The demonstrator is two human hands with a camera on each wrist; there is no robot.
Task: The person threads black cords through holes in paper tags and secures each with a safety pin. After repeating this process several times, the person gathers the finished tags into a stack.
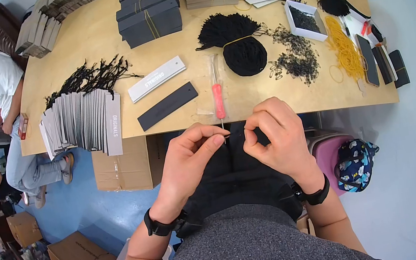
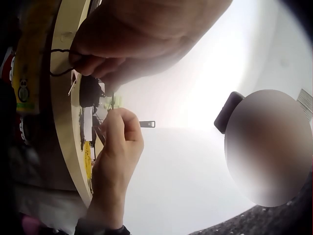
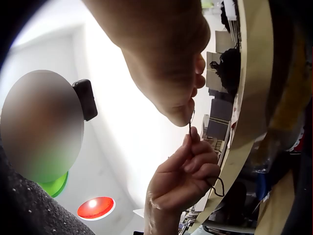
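Just off the table's front edge, my left hand (image 1: 188, 157) pinches a thin black cord between thumb and index finger. Part of the cord (image 2: 59, 50) loops out of that hand in the left wrist view. My right hand (image 1: 281, 140) is close beside it, thumb and fingertip pressed together. In the right wrist view, a dark strand (image 3: 190, 129) runs from the left fingertips up to the right fingertips; its end there is too small to make out. A red-handled tool (image 1: 218, 101) lies on the table, its thin shaft pointing at my hands.
Tags with black strings (image 1: 82, 123) fan out at left. Near the middle are grey and black cards (image 1: 167, 106) and a black cord bundle (image 1: 245, 56). Small black pins (image 1: 297, 56), a white box (image 1: 306, 20) and yellow bands (image 1: 345, 48) are at right. A person sits at far left.
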